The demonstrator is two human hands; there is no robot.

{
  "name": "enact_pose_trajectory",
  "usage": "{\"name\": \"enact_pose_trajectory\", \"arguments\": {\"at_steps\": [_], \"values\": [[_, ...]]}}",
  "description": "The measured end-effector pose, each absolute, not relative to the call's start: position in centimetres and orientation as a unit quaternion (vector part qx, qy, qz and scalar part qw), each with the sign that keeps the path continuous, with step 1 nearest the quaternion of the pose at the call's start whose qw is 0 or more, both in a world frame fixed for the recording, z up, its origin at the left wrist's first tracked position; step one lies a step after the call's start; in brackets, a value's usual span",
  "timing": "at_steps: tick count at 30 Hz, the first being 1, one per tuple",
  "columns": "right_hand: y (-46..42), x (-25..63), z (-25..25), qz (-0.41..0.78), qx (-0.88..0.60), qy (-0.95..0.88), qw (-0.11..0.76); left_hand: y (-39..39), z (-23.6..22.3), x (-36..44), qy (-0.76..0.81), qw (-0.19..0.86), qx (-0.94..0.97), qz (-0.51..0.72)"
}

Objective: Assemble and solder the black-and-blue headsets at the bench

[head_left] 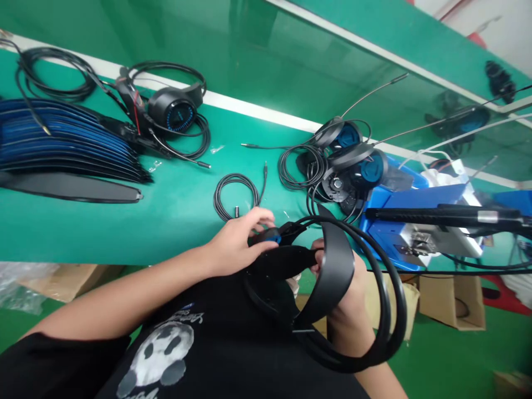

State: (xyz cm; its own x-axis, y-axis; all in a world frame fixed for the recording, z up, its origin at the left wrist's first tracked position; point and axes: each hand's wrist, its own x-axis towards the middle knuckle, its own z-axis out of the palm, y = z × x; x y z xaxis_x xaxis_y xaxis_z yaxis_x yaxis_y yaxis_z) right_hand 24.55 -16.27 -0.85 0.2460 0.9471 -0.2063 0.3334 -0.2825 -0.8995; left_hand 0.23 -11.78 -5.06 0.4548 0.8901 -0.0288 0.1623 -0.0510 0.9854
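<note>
A black headset headband [334, 277] with a wide inner strap and two thin outer hoops is held over my lap at the green table's front edge. My left hand [238, 243] is closed on the band's upper end, where a small blue part shows. My right hand [349, 293] sits inside the loop, mostly hidden by the wide strap, with its fingers curled on the black piece near the middle.
Stacked blue and black headbands [62, 145] lie at far left. A headset with coiled cable [174, 111] sits behind them. A small cable coil [235, 195], headset earcups with wires [349, 166] and a blue fixture [409, 221] lie ahead. Cardboard boxes [451, 302] stand below the table.
</note>
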Motion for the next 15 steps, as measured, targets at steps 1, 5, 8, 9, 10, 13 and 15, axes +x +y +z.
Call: {"name": "enact_pose_trajectory", "arguments": {"at_steps": [1, 5, 8, 9, 10, 13, 15], "values": [[-15.8, 24.4, -0.6, 0.419, -0.686, -0.456, 0.384, -11.2, -5.0, 0.4, 0.418, 0.565, 0.638, 0.315], [-14.1, 24.5, 0.1, 0.456, -0.657, -0.49, 0.347, -9.2, -4.5, 0.7, 0.383, 0.561, 0.691, 0.246], [-13.4, 25.5, -0.3, 0.467, -0.634, -0.54, 0.297, -8.8, -3.8, 1.0, 0.372, 0.551, 0.711, 0.229], [-13.3, 25.9, -0.6, 0.465, -0.632, -0.551, 0.286, -8.9, -3.5, 1.2, 0.384, 0.555, 0.701, 0.229], [-13.2, 26.2, -0.8, 0.46, -0.632, -0.557, 0.281, -9.1, -3.3, 1.4, 0.396, 0.562, 0.689, 0.229], [-13.0, 26.6, -1.6, 0.434, -0.638, -0.566, 0.291, -9.7, -2.8, 2.2, 0.408, 0.58, 0.665, 0.232], [-12.8, 26.4, -2.1, 0.406, -0.643, -0.576, 0.298, -9.9, -2.6, 2.8, 0.417, 0.572, 0.669, 0.226]]}}
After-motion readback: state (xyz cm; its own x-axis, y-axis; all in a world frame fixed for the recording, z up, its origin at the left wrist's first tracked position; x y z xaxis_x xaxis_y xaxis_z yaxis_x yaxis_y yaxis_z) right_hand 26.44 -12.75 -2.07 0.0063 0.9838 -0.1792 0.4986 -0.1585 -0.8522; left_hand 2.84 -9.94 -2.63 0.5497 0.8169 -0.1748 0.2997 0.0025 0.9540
